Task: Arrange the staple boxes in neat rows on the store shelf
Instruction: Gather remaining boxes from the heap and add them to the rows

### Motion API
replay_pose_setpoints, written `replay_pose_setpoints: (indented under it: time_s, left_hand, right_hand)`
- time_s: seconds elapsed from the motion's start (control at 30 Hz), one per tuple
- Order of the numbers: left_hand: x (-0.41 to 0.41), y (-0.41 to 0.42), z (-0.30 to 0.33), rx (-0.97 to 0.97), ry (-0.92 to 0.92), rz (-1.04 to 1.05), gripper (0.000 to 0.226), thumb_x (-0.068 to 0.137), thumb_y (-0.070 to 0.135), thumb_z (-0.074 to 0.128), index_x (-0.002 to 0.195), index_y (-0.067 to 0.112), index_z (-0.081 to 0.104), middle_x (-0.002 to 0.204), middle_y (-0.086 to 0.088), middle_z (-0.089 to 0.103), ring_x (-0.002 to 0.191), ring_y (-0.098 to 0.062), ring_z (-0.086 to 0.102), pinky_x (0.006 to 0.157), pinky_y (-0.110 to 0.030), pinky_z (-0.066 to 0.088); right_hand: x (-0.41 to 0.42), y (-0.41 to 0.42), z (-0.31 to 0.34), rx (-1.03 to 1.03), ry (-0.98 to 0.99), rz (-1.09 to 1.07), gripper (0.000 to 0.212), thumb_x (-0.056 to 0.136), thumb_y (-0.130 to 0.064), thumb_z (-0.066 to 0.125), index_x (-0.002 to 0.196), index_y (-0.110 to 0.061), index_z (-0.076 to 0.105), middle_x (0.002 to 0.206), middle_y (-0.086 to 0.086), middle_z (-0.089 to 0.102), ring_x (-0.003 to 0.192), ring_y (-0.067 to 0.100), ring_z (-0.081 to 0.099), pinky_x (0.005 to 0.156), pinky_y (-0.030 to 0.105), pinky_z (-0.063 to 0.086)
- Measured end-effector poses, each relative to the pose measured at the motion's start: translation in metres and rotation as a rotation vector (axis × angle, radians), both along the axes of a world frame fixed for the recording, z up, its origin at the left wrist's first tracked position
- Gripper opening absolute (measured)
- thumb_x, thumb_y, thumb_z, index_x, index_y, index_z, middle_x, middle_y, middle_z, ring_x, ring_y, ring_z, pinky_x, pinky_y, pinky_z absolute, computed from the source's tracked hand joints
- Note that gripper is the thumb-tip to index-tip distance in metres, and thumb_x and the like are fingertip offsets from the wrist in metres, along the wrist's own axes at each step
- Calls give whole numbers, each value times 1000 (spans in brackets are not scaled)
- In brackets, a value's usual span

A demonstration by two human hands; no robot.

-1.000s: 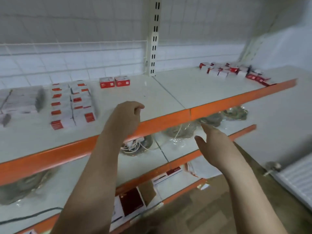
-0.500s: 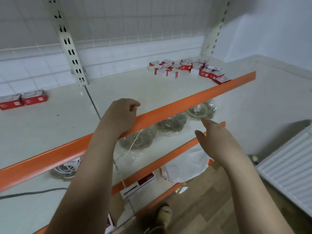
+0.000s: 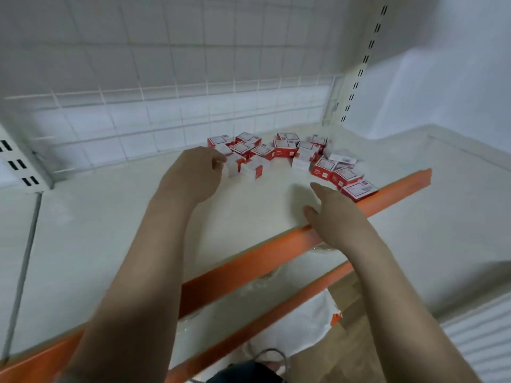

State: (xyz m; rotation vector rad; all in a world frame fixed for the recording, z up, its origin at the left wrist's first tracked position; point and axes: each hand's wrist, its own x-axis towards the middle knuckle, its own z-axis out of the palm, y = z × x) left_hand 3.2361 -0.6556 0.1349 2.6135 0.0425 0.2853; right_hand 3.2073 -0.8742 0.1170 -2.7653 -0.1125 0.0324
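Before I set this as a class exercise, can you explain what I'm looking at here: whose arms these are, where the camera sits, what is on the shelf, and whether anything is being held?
There is no machine here. The camera is worn on a person's head and looks forward and down, so the two bare arms are the wearer's own. The left hand has its fingers curled at the edge of a jumbled heap of small red and white staple boxes. It touches the nearest box, but blur hides whether it has a grip on it. The right hand is flat and open above the orange front rail and holds nothing. The boxes lie at the back right of the pale shelf, at all angles, not yet in rows. A white wire grid forms the back wall. A second shelf shows below.
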Motion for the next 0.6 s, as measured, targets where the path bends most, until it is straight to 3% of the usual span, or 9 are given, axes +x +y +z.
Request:
replay_pose_setpoints:
  time_s: [0.33,0.43,0.5,0.6]
  left_hand:
    - [5,-3,-14,-7,122,213,33,97,18,38,124,22,58,129,0,56,114,-18,53,87,-23,36]
    - [-1,-5,-19,-35,131,294,34,97,17,37,124,22,58,130,1,55,114,-18,54,87,-22,37]
    - [-6,-7,-21,-61,137,355,34,98,16,37,123,22,59,131,1,55,116,-18,52,87,-21,36]
    - [-8,-11,-21,-60,135,432,34,98,16,37,123,22,59,130,-1,55,115,-20,53,88,-22,37]
  right_hand:
    - [110,35,-14,-64,-11,464,55,99,-10,31,150,-12,9,158,2,7,145,15,4,115,31,10]
    - [134,41,-11,-186,-6,543,56,98,-7,30,150,-14,10,158,1,4,145,15,2,116,42,18]
    - [143,42,-11,-226,23,598,55,97,-9,31,149,-19,14,157,-2,9,145,16,8,113,47,23]
    - [150,40,-11,-171,27,657,47,94,-14,43,140,-18,35,144,2,38,127,24,42,99,42,40]
